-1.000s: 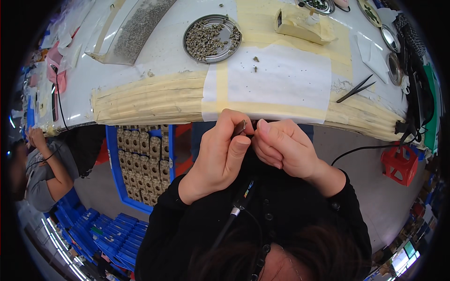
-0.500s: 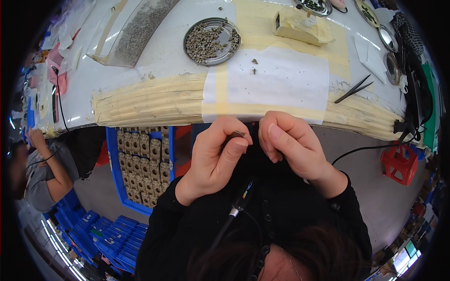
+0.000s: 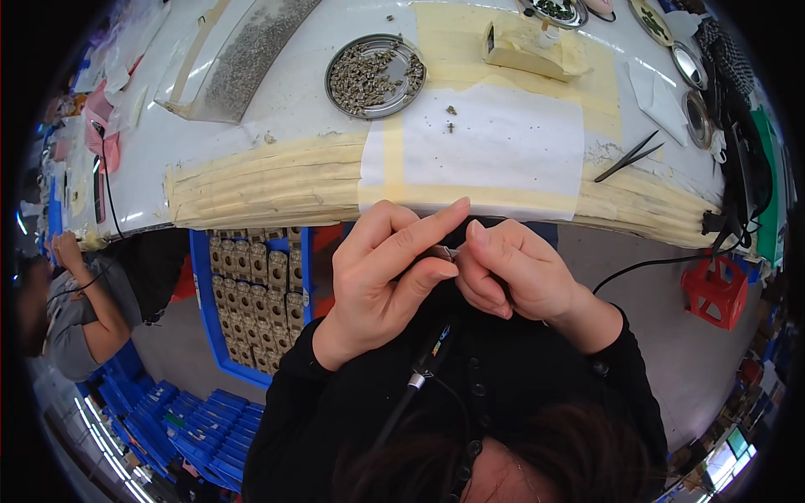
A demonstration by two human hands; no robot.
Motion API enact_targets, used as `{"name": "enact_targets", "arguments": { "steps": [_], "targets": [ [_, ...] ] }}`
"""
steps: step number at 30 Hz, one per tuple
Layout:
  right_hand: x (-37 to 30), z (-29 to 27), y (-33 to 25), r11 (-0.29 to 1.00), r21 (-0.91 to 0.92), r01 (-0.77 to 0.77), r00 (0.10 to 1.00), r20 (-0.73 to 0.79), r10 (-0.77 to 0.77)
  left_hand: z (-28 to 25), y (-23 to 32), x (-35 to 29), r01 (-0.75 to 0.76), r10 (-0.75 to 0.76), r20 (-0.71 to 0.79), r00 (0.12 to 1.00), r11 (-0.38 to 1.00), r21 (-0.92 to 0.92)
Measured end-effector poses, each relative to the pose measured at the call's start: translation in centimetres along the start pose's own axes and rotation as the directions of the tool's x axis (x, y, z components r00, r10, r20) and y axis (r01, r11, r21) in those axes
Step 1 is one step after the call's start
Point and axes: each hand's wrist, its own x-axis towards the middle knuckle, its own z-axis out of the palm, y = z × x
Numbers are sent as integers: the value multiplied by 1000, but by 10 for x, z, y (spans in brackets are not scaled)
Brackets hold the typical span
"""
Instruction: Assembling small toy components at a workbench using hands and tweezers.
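Note:
Just off the near table edge, my left hand [image 3: 377, 281] pinches a small shiny metal piece [image 3: 443, 252], its index finger stretched out toward the table. The piece is mostly hidden by fingers, so its exact kind does not show. My right hand [image 3: 520, 272] meets it from the other side, fingers curled and thumb up; whatever lies in its fingertips is hidden. Beyond both hands, a white paper sheet [image 3: 486, 155] is taped to the table. Two tiny metal parts [image 3: 451, 119] and scattered specks lie on it. A round metal dish [image 3: 376, 75] holds many similar small parts.
Black tweezers [image 3: 629, 157] lie right of the paper. A tape-covered block [image 3: 535, 52] and a clear bag of small parts [image 3: 251, 63] stand farther back. Below left is a blue crate [image 3: 220, 335] of metal housings. A red stool [image 3: 714, 293] and a co-worker [image 3: 88, 310] flank me.
My left index finger has straightened out from its curl. The two hands have come together at the small metal piece, which has shifted slightly right.

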Motion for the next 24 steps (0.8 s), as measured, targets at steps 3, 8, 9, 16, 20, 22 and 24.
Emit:
{"name": "enact_targets", "arguments": {
  "steps": [3,8,9,16,20,22,24],
  "targets": [
    [-1,1,-1,999,-33,-34,999,-15,33,-2,6,2,32,-32,41,999,999,2],
    [-2,1,-1,998,-38,-60,998,10,60,-4,6,3,87,-79,110,991,994,-63],
    [-1,0,-1,998,-17,-61,998,33,62,-4,5,3,121,-111,124,986,990,-78],
    [0,-4,2,993,94,-65,993,109,55,-9,6,1,198,-187,173,967,979,-51],
    [0,-4,2,994,83,-68,992,111,59,-11,8,1,208,-202,180,963,978,-15],
    [1,-5,3,993,98,-73,992,110,62,-13,8,2,212,-208,192,959,977,2],
    [1,-5,3,987,138,-87,989,131,69,-13,8,3,214,-210,201,957,977,3]
  ]
}}
